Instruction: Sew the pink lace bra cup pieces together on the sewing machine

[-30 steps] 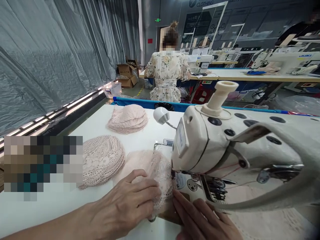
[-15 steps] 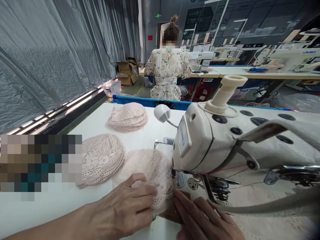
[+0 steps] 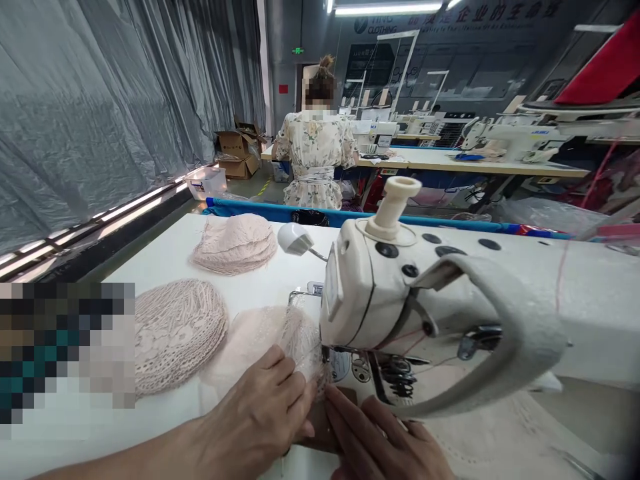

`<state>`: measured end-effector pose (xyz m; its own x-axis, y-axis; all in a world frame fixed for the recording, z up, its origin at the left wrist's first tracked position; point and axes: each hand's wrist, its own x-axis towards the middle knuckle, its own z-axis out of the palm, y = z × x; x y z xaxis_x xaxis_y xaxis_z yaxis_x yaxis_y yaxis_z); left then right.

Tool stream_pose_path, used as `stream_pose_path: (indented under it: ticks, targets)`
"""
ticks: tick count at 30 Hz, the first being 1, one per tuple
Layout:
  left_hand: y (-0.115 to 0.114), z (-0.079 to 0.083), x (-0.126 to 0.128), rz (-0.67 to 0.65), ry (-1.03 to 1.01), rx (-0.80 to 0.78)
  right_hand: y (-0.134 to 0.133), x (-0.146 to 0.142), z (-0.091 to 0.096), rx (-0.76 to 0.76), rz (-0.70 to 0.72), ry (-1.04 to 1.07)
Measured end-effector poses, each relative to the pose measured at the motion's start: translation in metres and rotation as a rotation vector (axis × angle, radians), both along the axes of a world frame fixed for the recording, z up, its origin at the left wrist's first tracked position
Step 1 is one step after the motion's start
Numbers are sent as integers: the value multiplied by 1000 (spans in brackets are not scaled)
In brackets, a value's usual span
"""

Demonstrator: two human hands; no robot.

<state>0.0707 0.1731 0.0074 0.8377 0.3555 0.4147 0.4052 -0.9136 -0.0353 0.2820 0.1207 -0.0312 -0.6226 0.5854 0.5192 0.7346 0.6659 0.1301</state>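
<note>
My left hand lies flat, fingers stretched, on a pale pink lace piece that runs under the head of a cream sewing machine. My right hand rests beside it at the bottom, fingers extended toward the needle area, pressing on the fabric edge. The two hands almost touch. The needle itself is hidden under the machine head.
Two stacks of pink lace pieces lie on the white table: a near stack and a far stack. A small lamp sticks out left of the machine. A person in a floral dress stands at another table behind. Grey plastic sheeting hangs on the left.
The view has shifted so everything sits further left and lower. Both hands stay on the lace by the needle, and the lace has crept slightly further under the machine.
</note>
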Motion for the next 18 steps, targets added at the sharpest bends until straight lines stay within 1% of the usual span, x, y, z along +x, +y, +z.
stream_pose_path:
  ticks: [3, 6, 8, 10, 13, 15, 18]
  targets:
    - [1, 4, 5, 0, -8, -85, 1, -1, 5, 28, -4, 17]
    - [0, 6, 6, 23, -29, -155, 2, 4, 12, -16, 37, 31]
    - [1, 2, 5, 12, -31, -165, 3, 9, 16, -89, 58, 62]
    - [2, -5, 4, -17, -35, -174, 5, 14, 17, -149, 47, 84]
    - [4, -11, 3, -23, -46, -210, 8, 16, 15, -157, 17, 49]
    - [4, -10, 4, -19, -61, -206, 9, 16, 14, -173, 20, 23]
    - [4, -4, 5, -19, -97, -155, 7, 15, 13, -244, 18, 38]
